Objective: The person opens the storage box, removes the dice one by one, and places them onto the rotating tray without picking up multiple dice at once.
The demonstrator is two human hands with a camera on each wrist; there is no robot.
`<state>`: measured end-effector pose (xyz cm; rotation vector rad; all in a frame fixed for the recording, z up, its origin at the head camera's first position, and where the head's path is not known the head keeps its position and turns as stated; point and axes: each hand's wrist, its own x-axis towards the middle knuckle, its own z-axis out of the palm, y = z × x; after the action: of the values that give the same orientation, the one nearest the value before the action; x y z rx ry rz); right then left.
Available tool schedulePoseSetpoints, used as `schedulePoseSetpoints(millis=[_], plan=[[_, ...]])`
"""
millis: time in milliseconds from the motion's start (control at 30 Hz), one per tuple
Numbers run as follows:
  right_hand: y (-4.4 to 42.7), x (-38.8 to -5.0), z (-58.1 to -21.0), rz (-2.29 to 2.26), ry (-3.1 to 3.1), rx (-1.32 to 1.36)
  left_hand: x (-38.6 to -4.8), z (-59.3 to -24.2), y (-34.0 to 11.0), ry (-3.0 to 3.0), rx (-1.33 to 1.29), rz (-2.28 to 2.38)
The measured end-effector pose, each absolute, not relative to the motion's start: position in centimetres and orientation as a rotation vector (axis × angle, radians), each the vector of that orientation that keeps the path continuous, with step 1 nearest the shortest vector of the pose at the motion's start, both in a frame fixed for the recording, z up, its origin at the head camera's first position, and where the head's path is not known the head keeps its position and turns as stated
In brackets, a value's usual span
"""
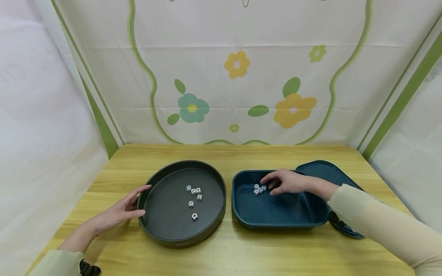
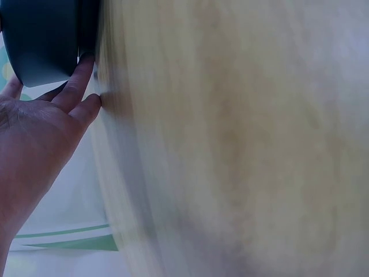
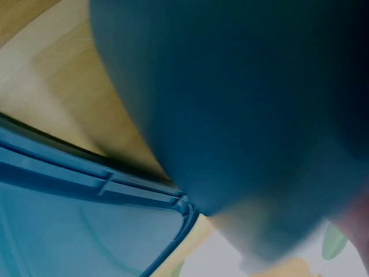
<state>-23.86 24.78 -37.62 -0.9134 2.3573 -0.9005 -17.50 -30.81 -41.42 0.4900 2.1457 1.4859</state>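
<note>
A round dark pan (image 1: 183, 240) holds several white dice (image 1: 191, 204) spread over its middle and right part. At its left rim, my left hand (image 1: 112, 216) touches with thumb and fingers apart; in the left wrist view the fingers of that left hand (image 2: 43, 124) lie against the side of the pan (image 2: 43, 40). Inside the blue rectangular container (image 1: 279, 225), several more dice (image 1: 256, 192) are bunched at the back left. My right hand (image 1: 290, 181) hovers just right of them, fingers loosely bent, no die visibly held. Only an edge of it shows in the right wrist view.
Behind and right of the container lies a blue lid (image 1: 322, 168), partly under my right forearm; its ribbed edge shows in the right wrist view. The wooden table (image 1: 221, 260) ends at a white flowered cloth (image 1: 214, 76), with white cloth on both sides.
</note>
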Motion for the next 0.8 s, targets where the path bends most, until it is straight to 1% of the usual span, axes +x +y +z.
schedulePoseSetpoints(millis=[167,467,800], plan=[[25.1,-23.6,-38.2,-0.895,2.371,-0.852,-17.5,-41.4,-30.8,2.138,0.487,1.485],[25.2,-23.7,-40.0,-0.936,2.417,-0.9,-17.5,-41.4,-30.8,2.132,0.486,1.494],[24.9,-23.3,-40.5,-0.986,2.433,-0.84,-17.6,-41.5,-30.9,2.148,0.478,1.487]])
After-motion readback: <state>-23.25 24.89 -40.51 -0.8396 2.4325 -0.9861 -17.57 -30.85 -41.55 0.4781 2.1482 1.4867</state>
